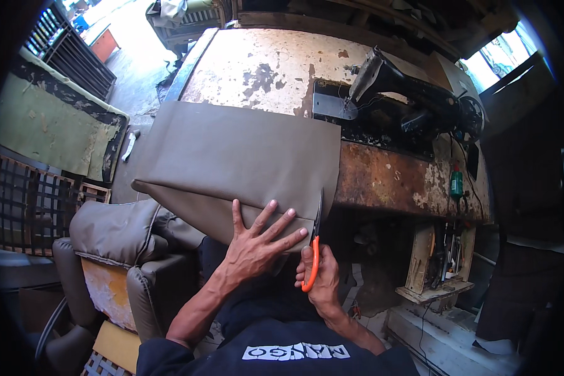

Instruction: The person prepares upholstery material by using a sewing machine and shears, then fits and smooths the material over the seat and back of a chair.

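Note:
A sheet of grey-brown leather-like material (pixel 238 144) lies over the worn table, with a seam or fold running along its near part. My left hand (pixel 257 241) rests flat on that near part, fingers spread. A pair of scissors (pixel 313 266) with orange handles and dark blades is in my right hand (pixel 321 276), fingers wrapped round the handles. The blades point away from me at the right edge of the material, and the tip lies over it. Part of the lower blade is hidden.
A black sewing machine (pixel 407 94) stands on the worn table (pixel 250 62) at the right. A green bottle (pixel 457 183) is by the table's right edge, above a wooden drawer (pixel 435 288) of tools. To the left stands a partly covered armchair (pixel 113 257).

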